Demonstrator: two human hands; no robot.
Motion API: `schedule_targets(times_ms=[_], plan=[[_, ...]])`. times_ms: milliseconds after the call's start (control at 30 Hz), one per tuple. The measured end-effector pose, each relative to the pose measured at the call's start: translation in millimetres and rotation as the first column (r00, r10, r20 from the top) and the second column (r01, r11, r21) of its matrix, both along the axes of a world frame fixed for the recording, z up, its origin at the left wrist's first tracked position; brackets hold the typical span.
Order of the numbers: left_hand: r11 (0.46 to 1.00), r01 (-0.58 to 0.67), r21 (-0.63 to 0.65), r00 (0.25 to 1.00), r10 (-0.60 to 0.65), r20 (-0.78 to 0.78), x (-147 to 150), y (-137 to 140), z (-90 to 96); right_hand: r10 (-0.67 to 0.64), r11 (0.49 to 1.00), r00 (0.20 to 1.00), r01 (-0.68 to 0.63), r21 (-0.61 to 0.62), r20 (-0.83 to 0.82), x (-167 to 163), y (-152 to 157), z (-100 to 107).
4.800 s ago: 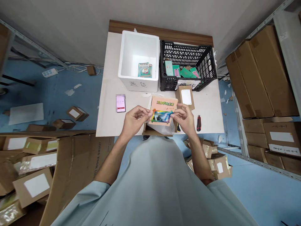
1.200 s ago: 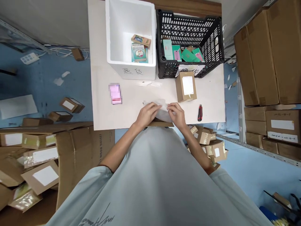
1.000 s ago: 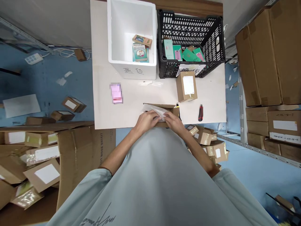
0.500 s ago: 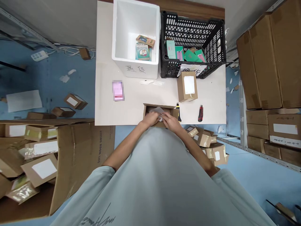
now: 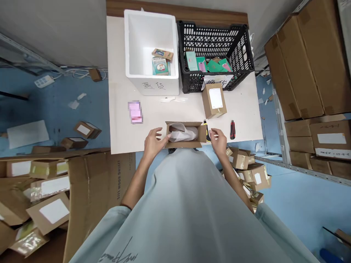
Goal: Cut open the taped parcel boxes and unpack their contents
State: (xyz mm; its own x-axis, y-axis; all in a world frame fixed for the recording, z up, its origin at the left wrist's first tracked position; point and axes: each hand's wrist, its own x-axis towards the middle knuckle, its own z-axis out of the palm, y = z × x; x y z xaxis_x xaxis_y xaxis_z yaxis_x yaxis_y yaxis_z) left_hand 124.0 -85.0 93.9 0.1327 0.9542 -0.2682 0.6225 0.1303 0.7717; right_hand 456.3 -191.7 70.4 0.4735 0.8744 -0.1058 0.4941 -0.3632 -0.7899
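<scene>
We log the room first: a grey wall [image 5: 63, 29], a blue floor [image 5: 301, 208] with paper scraps lying on it, and, at right, tall brown cardboard cartons [image 5: 304, 65] stacked on a metal rack. At lower left, a large open brown cardboard carton [image 5: 90, 186] holds labelled parcels [image 5: 54, 210]. The work surface is a white rectangular table [image 5: 117, 87] with a brown wooden strip [image 5: 186, 12] along its far edge. Toward that edge we see a black latticed plastic crate [image 5: 212, 40] containing green boxes [image 5: 215, 65]. Just left of it is a white foam bin [image 5: 150, 87] with small books [image 5: 160, 66] inside. A closed brown cardboard box [image 5: 207, 104] with a white label stands in front of the crate.

Main item: a small open brown cardboard box [image 5: 203, 134] at the table's near edge, between the hands, flaps folded outward. Inside we observe crumpled, translucent white wrapping [image 5: 188, 136].

Left hand [image 5: 153, 143]: spread wide, thumb at the box's left end; contact we cannot confirm. Right hand [image 5: 219, 141]: fingers loosely curled, thumb slightly apart, just beside a yellow-and-black cutter [image 5: 207, 134]; whether they touch, we cannot tell. A red-and-black cutter [image 5: 232, 129] lies farther right.
</scene>
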Motion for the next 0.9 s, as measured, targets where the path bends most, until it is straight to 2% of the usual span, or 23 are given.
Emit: schedule_targets(times_ms=[67, 133, 233, 333, 500, 633, 733, 900], plan=[[0.987, -0.018, -0.158, 0.998, 0.028, 0.063, -8.5, 2.4, -15.1, -0.095, 0.993, 0.973, 0.078, -0.085, -0.209, 4.5, -5.7, -16.5], [0.961, -0.007, -0.276, 0.991, 0.042, 0.123, -10.5, 4.4, -30.5, -0.109, 0.989, 0.919, 0.062, -0.135, -0.378, -1.9, -7.0, -32.5], [0.948, 0.055, -0.314, 0.981, 0.007, 0.193, -8.0, 5.6, -45.8, -0.065, 0.994, 0.870, 0.014, -0.108, -0.488, -24.2, -5.8, -44.7], [0.947, 0.070, -0.312, 0.975, 0.001, 0.223, -6.9, 6.4, -48.8, -0.087, 0.994, 0.851, 0.039, -0.103, -0.517, -46.9, -6.7, -43.2], [0.937, 0.142, -0.320, 0.957, -0.048, 0.285, -10.3, 9.9, -32.7, -0.177, 0.984, 0.833, 0.156, -0.085, -0.523, -64.9, -25.5, -23.5], [0.925, 0.299, -0.235, 0.905, -0.198, 0.376, 1.3, 12.0, -9.3, -0.275, 0.949, 0.836, 0.314, 0.003, -0.474, -70.9, -66.3, 7.4], [0.877, 0.450, -0.170, 0.839, -0.349, 0.418, 26.3, 12.6, 9.0, -0.409, 0.879, 0.807, 0.473, 0.051, -0.426, -77.6, -108.1, 33.0], [0.735, 0.664, -0.138, 0.696, -0.540, 0.473, 88.2, 1.5, 32.1, -0.623, 0.697, 0.675, 0.709, 0.112, -0.396, -95.3, -181.0, 57.6]])
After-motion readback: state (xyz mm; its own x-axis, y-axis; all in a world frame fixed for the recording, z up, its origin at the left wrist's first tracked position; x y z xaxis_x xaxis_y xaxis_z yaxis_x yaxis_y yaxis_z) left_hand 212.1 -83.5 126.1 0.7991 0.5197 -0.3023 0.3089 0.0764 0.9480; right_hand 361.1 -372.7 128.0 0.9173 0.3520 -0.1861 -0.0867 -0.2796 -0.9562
